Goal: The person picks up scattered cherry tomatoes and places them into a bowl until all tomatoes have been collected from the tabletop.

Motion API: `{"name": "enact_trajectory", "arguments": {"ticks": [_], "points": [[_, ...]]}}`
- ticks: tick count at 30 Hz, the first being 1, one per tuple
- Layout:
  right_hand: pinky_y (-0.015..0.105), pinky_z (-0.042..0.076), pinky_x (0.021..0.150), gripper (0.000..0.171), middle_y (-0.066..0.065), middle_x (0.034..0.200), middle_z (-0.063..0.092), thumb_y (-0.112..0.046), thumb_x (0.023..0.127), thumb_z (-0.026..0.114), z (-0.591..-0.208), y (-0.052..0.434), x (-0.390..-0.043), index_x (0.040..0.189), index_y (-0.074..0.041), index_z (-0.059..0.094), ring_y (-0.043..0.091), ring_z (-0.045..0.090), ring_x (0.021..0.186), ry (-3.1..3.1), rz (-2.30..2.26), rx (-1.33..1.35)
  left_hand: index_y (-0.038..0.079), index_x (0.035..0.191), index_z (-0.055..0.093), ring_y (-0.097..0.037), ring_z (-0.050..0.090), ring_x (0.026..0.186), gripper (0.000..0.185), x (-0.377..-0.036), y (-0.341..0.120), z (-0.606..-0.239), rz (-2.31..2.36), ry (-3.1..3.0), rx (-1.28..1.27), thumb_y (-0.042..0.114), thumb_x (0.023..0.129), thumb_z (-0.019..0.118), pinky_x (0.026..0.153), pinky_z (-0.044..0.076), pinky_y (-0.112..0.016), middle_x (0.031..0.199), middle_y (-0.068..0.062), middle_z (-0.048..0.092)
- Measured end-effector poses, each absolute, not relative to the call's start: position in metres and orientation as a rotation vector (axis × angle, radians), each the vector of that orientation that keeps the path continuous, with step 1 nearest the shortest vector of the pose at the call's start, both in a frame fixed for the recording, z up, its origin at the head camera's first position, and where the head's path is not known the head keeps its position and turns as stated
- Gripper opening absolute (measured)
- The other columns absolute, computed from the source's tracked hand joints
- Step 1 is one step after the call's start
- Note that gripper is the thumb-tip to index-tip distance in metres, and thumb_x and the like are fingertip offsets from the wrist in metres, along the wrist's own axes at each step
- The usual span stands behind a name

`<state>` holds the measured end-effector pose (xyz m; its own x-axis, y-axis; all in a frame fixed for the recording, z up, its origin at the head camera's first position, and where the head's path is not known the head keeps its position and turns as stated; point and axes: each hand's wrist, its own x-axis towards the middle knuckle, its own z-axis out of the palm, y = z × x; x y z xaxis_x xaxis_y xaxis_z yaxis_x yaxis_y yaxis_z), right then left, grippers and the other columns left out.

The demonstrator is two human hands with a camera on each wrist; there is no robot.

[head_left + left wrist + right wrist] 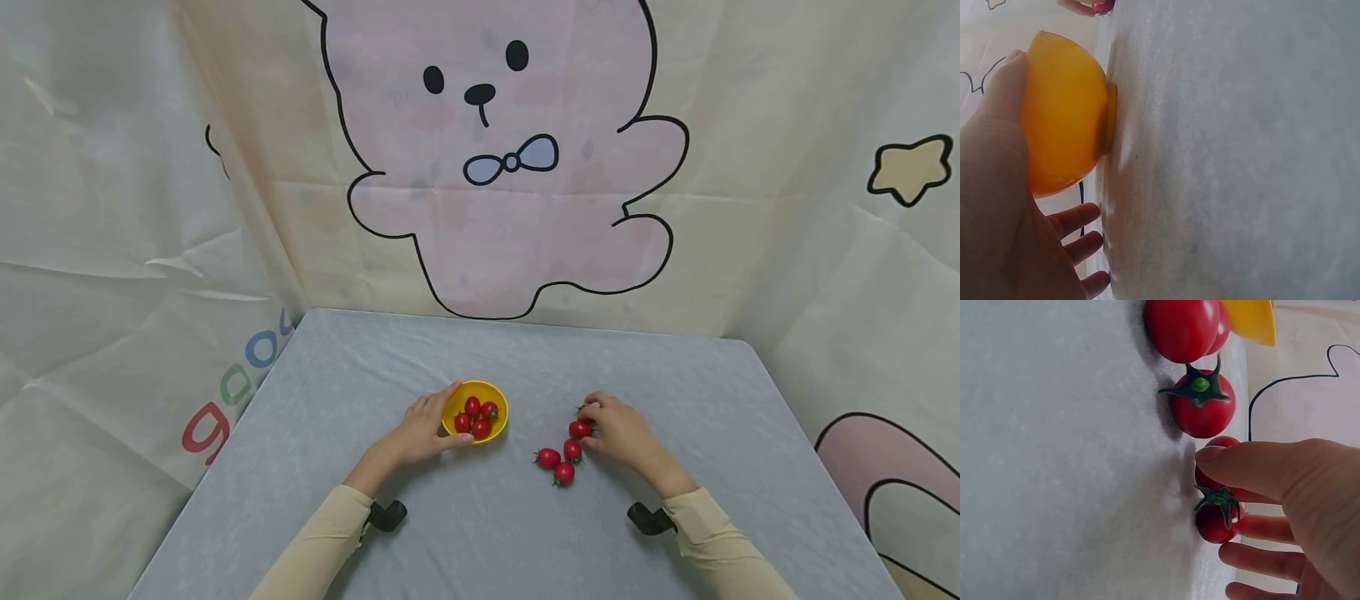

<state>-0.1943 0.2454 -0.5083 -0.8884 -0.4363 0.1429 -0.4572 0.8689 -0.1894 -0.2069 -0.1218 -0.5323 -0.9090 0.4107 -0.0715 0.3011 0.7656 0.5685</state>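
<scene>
A small yellow bowl point(496, 398) stands on the grey table and holds several cherry tomatoes point(475, 417). My left hand point(423, 427) cups its left side, thumb along the near rim and a finger on the far rim. In the left wrist view the palm point(997, 187) lies against the bowl's wall point(1066, 119). To the right, several loose cherry tomatoes point(558, 462) lie in a cluster. My right hand point(611, 425) is at the far end of the cluster. Its thumb point(1254, 465) and fingers pinch a tomato point(1216, 519), touching a second one point(1209, 480).
The grey cloth-covered table point(525, 533) has its back edge against a cream cartoon backdrop point(510, 167). Its left and right edges fall away beside my forearms. Two more tomatoes point(1202, 406) lie between the right hand and the bowl.
</scene>
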Motion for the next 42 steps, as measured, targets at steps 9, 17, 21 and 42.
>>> {"name": "enact_trajectory", "arguments": {"ticks": [9,17,21,42], "points": [[0.047,0.057,0.079,0.029,0.016,0.121,0.065,-0.025,0.076,0.085,-0.5,0.244,-0.199,0.098,-0.012,0.074,0.03,0.066,0.097,-2.938,0.323,0.707,0.027,0.16,0.014,-0.037,0.033,0.143,0.099,-0.207,-0.123,-0.531,0.849,2.769,0.568,0.067,0.084,0.063,0.12,0.023,-0.059,0.162,-0.008,0.032],[0.046,0.057,0.08,0.028,0.014,0.121,0.065,-0.027,0.077,0.085,-0.492,0.237,-0.205,0.098,-0.013,0.074,0.028,0.066,0.097,-2.949,0.301,0.715,0.026,0.16,0.015,-0.036,0.034,0.143,0.1,-0.207,-0.122,-0.531,0.838,2.774,0.573,0.068,0.084,0.063,0.12,0.023,-0.058,0.162,-0.008,0.032],[0.046,0.057,0.081,0.029,0.014,0.121,0.065,-0.028,0.078,0.084,-0.489,0.234,-0.206,0.1,-0.013,0.074,0.028,0.066,0.097,-2.956,0.286,0.721,0.025,0.16,0.014,-0.036,0.034,0.143,0.1,-0.207,-0.122,-0.53,0.836,2.77,0.569,0.068,0.083,0.063,0.12,0.023,-0.058,0.162,-0.008,0.032],[0.044,0.057,0.087,0.029,0.01,0.122,0.065,-0.031,0.079,0.083,-0.468,0.213,-0.221,0.103,-0.015,0.074,0.025,0.064,0.101,-3.002,0.246,0.75,0.025,0.16,0.014,-0.036,0.034,0.143,0.101,-0.207,-0.121,-0.533,0.824,2.768,0.576,0.071,0.083,0.061,0.12,0.023,-0.059,0.162,-0.008,0.033]]}}
